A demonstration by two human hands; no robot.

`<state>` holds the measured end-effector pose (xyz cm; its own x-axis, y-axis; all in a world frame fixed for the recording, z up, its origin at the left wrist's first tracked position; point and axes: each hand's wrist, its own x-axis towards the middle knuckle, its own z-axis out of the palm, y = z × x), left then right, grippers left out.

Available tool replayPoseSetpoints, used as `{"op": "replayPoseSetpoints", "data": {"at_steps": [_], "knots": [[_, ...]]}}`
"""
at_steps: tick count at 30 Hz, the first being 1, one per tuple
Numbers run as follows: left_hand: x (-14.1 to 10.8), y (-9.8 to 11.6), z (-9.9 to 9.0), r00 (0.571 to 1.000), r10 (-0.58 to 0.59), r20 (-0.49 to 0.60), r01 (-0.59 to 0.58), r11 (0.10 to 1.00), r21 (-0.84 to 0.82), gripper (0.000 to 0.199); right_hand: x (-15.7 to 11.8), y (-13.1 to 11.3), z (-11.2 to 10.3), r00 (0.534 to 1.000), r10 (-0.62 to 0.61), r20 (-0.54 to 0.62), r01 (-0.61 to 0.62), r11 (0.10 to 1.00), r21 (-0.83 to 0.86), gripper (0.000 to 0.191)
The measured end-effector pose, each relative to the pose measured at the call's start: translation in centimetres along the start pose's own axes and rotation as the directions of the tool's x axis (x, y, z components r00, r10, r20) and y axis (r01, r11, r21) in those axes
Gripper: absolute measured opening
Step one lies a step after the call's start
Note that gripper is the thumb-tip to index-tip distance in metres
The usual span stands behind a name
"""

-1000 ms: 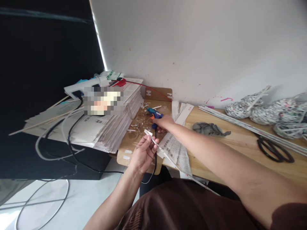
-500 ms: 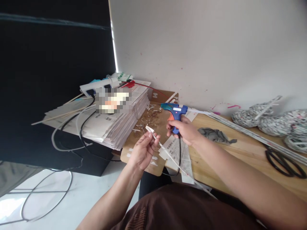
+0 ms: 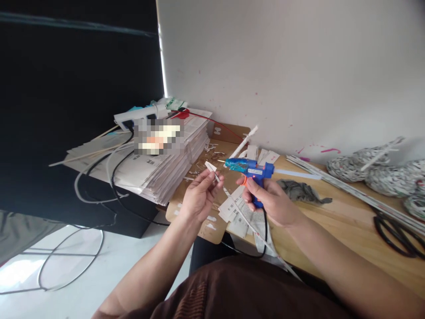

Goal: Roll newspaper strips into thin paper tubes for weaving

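Head view: the right hand (image 3: 275, 204) partly hides the glue gun (image 3: 255, 170)

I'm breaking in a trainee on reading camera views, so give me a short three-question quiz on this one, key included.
1. What does the left hand pinch?
2. True or false: the hot glue gun is in the right hand.
3. Which of these lies on the wooden table: (A) power strip, (B) black-handled scissors, (C) hot glue gun?

Key: 1. A thin paper tube, near one end. 2. True. 3. B.
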<state>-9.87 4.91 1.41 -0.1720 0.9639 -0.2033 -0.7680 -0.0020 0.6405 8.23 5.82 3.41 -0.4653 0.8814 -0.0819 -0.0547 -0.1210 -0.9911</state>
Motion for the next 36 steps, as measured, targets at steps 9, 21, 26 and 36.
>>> {"op": "replayPoseSetpoints", "data": {"at_steps": [9,21,26,36], "knots": [[-0.1,0.0,0.2,0.998,0.052,0.042,-0.056,0.994,0.089,0.020,-1.1,0.6,0.2,0.988,-0.151,-0.012,0.146,0.971,-0.187,0.037],[-0.1,-0.2,0.2,0.993,0.103,0.051,-0.108,0.990,0.092,0.024,-1.6,0.8,0.2,0.968,-0.250,-0.022,0.212,0.861,-0.462,0.029],[-0.2,-0.4,0.1,0.992,0.117,0.057,-0.122,0.988,0.097,0.025,-1.6,0.5,0.5,0.968,-0.253,-0.005,0.218,0.844,-0.490,0.030],[-0.4,-0.4,0.1,0.991,0.126,0.052,-0.131,0.985,0.109,0.029,-1.6,0.3,0.5,0.964,-0.266,-0.003,0.221,0.806,-0.550,0.034]]}}
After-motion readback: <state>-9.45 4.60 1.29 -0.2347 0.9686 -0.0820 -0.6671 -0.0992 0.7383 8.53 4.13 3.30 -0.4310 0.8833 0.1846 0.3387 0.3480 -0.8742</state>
